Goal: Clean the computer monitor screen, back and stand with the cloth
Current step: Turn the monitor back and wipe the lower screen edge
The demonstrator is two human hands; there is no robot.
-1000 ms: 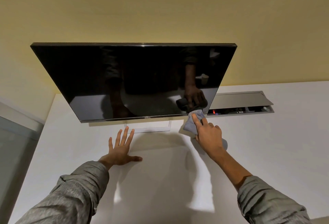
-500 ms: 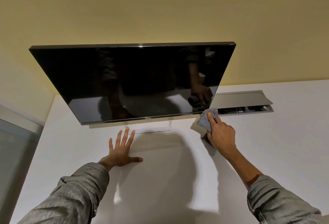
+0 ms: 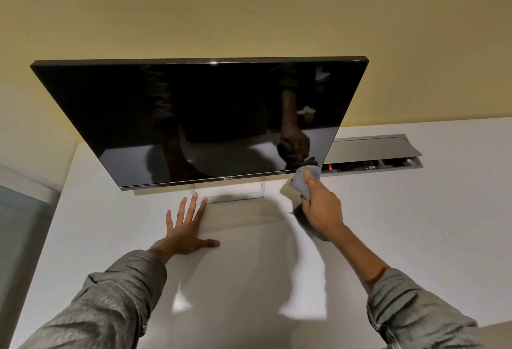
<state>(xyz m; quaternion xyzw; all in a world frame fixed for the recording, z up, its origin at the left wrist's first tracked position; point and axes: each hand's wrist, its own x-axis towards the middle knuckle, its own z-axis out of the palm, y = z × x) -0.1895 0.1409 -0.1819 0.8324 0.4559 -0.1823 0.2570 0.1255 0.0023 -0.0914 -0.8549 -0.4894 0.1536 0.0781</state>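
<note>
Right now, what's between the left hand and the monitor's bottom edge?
Head view: only the stand's frame base on bare white desk. Left hand lies flat; its fingertips reach the base, below the monitor.

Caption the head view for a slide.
Right hand presses a grey cloth to the monitor's lower right corner; left hand rests flat on the white desk.

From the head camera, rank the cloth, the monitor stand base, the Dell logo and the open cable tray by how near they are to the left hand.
Measured from the left hand, flat on the desk:
1. Monitor stand base, just beyond its fingertips.
2. Dell logo, above the base on the monitor's lower bezel.
3. Cloth, off to the right, held by the right hand.
4. Open cable tray, farthest right, behind the monitor corner.
</note>
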